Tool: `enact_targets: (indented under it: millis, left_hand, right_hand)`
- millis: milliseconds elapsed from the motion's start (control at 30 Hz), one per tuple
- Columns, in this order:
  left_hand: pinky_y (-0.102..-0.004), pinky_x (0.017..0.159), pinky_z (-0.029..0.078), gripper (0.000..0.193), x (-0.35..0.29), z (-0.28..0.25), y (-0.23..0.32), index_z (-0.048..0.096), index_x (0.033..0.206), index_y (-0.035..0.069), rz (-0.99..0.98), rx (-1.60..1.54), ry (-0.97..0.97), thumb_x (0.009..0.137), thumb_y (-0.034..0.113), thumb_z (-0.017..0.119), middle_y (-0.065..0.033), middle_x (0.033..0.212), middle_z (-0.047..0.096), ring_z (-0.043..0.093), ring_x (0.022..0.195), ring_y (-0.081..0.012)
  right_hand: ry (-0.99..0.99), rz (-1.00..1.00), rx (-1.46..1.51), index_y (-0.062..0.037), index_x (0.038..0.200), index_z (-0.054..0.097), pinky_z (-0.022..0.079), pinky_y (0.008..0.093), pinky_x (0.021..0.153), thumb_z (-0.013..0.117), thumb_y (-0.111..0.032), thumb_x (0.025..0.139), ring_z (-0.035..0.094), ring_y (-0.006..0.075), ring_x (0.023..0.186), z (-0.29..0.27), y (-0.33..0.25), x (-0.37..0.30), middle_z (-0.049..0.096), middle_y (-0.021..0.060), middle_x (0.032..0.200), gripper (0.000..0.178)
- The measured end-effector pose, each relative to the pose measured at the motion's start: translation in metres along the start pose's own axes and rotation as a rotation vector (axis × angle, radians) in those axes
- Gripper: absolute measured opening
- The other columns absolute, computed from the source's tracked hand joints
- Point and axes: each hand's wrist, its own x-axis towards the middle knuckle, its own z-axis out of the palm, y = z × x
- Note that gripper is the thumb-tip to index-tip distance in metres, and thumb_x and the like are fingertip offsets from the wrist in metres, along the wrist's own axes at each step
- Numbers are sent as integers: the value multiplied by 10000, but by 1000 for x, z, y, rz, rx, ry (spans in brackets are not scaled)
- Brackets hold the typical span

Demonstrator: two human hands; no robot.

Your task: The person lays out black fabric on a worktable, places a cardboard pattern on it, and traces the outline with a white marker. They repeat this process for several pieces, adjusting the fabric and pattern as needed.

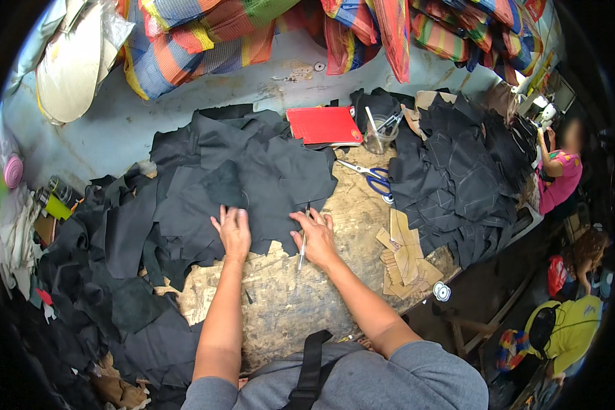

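Several black leather-like sheets [266, 167] lie in a loose pile on the worn wooden table [273, 307]. My left hand [234, 231] rests at the near edge of this pile, fingers stretched out against the material. A small darker piece [222, 183] lies on top, just beyond those fingertips. To its right, my right hand [319, 239] holds a slim silver pen [302, 255] between thumb and fingers, and its fingertips also touch the sheet's edge. Blue-handled scissors [369, 176] lie partly open on the wood, farther right.
Tan cardboard templates [408, 254] lie right, near a heap of cut black pieces [468, 184]. Behind are a red notebook [324, 126] and a clear cup [379, 137] of pens. Black scraps [102, 287] crowd the left. Striped bags [205, 41] hang beyond. Other people sit right.
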Motion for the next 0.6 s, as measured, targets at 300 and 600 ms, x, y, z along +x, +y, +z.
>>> enact_targets:
  millis: [300,600]
  left_hand:
    - [-695,1014,-21,1135,-7,-3,31,221,1442,140,181,490,-224,545,626,717,-98,1497,212,64,1404,-313]
    - [-513,1111,35,331,1,23,-24,563,1145,-21,215,-12,110,881,167,497,-221,1328,443,347,1296,-310]
  right_hand:
    - [133,213,-3,-175,990,650,101,623,1015,612,-105,785,513,304,1090,18,-39,28,669,58,867,220]
    - [78,-19,736,-38,928,595,488,375,655,601,-46,802,630,299,704,28,-71,62,652,122,755,126]
